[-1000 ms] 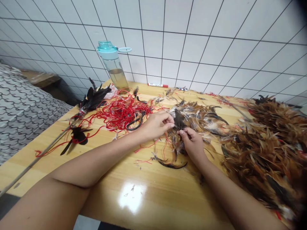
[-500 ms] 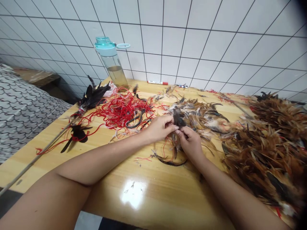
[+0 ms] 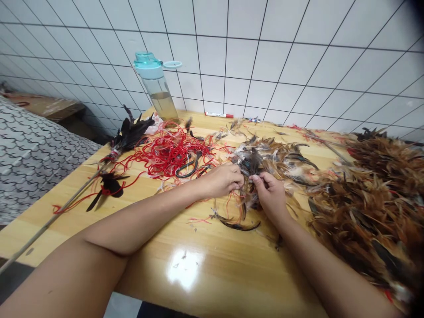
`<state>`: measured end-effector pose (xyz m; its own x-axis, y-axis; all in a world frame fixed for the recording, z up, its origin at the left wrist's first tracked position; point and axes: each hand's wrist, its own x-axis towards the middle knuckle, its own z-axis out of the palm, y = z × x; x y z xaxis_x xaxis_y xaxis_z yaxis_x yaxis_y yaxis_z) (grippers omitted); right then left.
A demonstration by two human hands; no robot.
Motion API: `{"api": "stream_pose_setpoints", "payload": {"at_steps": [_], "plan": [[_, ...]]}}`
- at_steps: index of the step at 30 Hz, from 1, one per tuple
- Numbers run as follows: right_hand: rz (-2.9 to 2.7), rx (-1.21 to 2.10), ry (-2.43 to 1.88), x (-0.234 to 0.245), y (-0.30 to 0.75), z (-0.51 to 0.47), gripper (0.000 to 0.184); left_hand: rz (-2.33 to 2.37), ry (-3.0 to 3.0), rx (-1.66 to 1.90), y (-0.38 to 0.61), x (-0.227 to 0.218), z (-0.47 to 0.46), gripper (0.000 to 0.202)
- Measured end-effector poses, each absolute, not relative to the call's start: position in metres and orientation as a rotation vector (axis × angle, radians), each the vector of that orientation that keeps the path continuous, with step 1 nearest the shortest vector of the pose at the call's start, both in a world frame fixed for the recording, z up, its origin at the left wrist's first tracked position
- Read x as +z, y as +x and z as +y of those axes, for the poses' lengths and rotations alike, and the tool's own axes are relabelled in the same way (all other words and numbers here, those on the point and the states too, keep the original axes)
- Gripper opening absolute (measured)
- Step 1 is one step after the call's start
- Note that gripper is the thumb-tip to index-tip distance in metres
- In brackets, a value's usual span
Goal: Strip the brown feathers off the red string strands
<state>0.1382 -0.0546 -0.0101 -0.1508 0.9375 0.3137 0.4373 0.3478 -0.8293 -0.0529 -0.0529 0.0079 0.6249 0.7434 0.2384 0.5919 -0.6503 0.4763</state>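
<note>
My left hand (image 3: 222, 179) and my right hand (image 3: 271, 194) meet at the middle of a wooden table (image 3: 185, 269). Both are closed in a pinch on a small bunch of dark feathers (image 3: 249, 165) at the near edge of a loose feather pile (image 3: 278, 159). The left fingers curl round the bunch from the left. The right thumb and fingers pinch it from the right. A curved dark feather (image 3: 236, 225) lies on the table just below my hands.
A tangle of red string (image 3: 165, 152) with black scissors (image 3: 187, 168) lies left of my hands. A thin stick with black feathers (image 3: 127, 134) tied on runs to the left edge. A water bottle (image 3: 158, 90) and a marker (image 3: 217, 115) stand by the tiled wall. A big heap of brown feathers (image 3: 374, 198) fills the right side.
Both hands stay on the feather bunch with small finger shifts; my right hand has moved slightly up and right, and the left fingers have curled tighter.
</note>
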Motion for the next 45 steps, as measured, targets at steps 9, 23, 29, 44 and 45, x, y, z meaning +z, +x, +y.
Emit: {"api": "stream_pose_setpoints", "payload": {"at_steps": [9,23,29,44,45], "plan": [[-1.739,0.746,-1.204,-0.011,0.138,-0.053,0.027,1.130,1.551,1.052,-0.057,0.020,-0.047,0.013],[-1.795,0.736,-1.187,-0.014,0.138,-0.053,0.028,1.004,1.052,1.130,-0.053,0.020,-0.047,0.020],[-1.761,0.770,-1.208,-0.012,0.137,-0.055,0.027,1.023,1.214,1.037,-0.050,0.019,-0.049,0.019],[-1.865,0.501,-1.107,-0.016,0.142,-0.047,0.027,1.293,2.287,0.710,-0.056,0.037,-0.058,0.011],[-1.894,0.479,-1.090,-0.016,0.142,-0.048,0.027,1.297,2.343,0.716,-0.055,0.036,-0.059,0.011]]}}
